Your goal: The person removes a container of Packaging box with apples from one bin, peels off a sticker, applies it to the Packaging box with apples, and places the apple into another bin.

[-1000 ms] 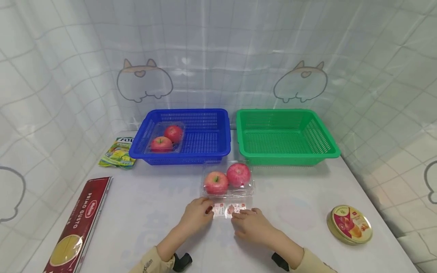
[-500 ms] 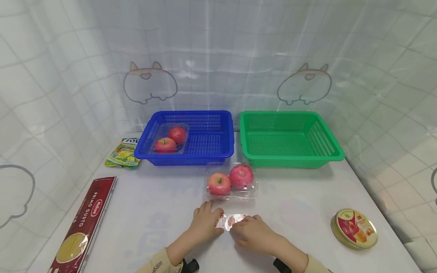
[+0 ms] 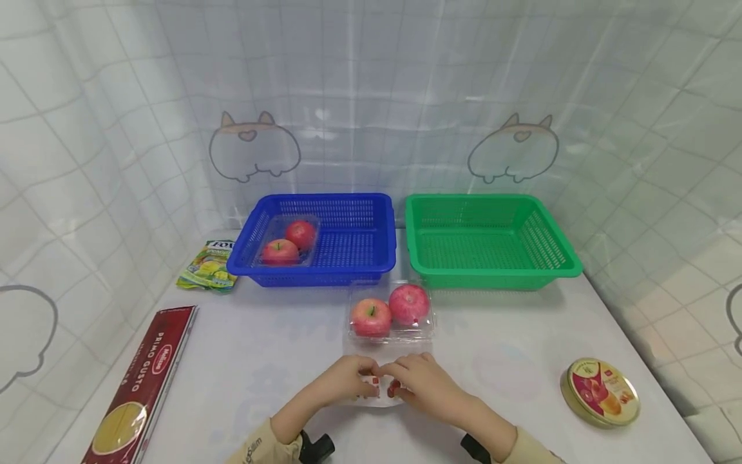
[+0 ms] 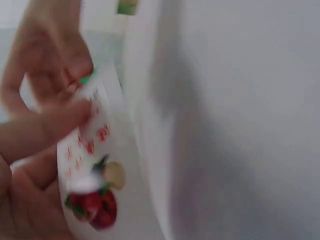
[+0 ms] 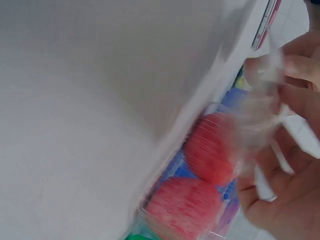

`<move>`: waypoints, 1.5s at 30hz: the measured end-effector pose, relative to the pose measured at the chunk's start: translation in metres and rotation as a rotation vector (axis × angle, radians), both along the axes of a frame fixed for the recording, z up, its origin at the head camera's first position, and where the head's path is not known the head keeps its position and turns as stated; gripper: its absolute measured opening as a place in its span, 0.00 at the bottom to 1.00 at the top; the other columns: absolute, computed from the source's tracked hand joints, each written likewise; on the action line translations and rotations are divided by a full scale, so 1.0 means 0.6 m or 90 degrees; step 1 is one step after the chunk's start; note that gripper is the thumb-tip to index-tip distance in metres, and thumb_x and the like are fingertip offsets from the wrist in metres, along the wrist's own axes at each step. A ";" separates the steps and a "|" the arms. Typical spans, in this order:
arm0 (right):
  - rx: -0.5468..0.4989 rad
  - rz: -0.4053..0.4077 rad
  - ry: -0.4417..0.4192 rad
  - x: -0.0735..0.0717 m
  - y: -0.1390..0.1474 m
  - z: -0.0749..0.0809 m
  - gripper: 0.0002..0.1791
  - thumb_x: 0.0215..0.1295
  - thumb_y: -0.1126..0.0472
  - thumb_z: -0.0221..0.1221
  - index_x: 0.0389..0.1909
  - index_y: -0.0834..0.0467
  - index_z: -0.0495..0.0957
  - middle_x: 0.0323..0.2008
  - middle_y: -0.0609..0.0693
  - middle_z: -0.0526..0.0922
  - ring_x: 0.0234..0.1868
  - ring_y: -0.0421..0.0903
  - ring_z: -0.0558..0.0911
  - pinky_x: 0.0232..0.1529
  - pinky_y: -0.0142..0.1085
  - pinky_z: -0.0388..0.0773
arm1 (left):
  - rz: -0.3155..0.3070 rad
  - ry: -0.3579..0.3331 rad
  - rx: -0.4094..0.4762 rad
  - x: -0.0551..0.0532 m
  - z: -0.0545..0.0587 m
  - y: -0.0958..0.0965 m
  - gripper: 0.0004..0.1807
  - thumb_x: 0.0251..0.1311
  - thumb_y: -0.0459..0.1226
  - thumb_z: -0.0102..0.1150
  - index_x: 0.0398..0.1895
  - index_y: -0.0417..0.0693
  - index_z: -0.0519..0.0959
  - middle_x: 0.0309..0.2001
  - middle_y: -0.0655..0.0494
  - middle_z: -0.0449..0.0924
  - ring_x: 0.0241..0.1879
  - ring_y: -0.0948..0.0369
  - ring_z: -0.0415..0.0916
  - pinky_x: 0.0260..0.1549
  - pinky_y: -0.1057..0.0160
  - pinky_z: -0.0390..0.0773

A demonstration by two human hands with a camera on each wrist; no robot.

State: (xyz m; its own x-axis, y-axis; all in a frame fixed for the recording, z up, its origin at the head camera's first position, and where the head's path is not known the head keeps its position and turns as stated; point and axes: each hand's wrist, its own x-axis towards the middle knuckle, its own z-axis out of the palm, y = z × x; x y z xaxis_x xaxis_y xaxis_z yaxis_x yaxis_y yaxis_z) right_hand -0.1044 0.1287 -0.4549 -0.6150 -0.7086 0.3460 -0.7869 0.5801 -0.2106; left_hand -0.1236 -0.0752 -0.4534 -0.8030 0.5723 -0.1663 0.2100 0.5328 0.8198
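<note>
At near left, a red pasta packet (image 3: 141, 383); farther back, a green bag (image 3: 207, 267); far middle, a blue basket (image 3: 324, 269) beside a green basket (image 3: 497, 271); near right, a round tin (image 3: 601, 392).

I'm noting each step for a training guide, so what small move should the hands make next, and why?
Probably work a fingertip under an edge of the thin white sheet printed with fruit to test whether it peels. The left hand and right hand pinch it close together, steadying it; blur hides whether there's a backing.
</note>
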 end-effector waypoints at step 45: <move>-0.334 -0.099 -0.379 -0.059 0.066 0.075 0.04 0.62 0.62 0.57 0.37 0.54 0.78 0.35 0.45 0.82 0.40 0.43 0.76 0.42 0.37 0.74 | 0.004 0.020 -0.052 -0.013 -0.017 -0.003 0.10 0.47 0.27 0.59 0.36 0.40 0.80 0.31 0.56 0.77 0.32 0.61 0.68 0.34 0.61 0.71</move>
State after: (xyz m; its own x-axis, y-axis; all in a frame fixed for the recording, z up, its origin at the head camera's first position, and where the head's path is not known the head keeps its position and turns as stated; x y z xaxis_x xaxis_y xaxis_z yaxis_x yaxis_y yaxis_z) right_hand -0.1396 0.1685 -0.4097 -0.8786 -0.4366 0.1936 -0.3762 0.3829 -0.8437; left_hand -0.1312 -0.0771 -0.4634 -0.8118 0.5533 -0.1867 0.2320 0.5990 0.7664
